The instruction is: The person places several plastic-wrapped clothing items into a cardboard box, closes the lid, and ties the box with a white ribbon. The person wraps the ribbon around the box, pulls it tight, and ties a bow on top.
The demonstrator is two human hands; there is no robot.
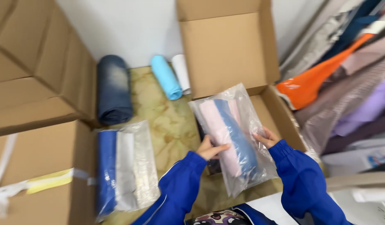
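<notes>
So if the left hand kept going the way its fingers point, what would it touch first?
The left hand already touches the clear plastic bag of pink and blue folded cloth; pushing rightward, it would probably only press further into it.

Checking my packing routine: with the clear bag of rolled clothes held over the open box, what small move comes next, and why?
Probably lower the clear bag into the open cardboard box: the left hand and right hand hold its sides just above the box.
</notes>
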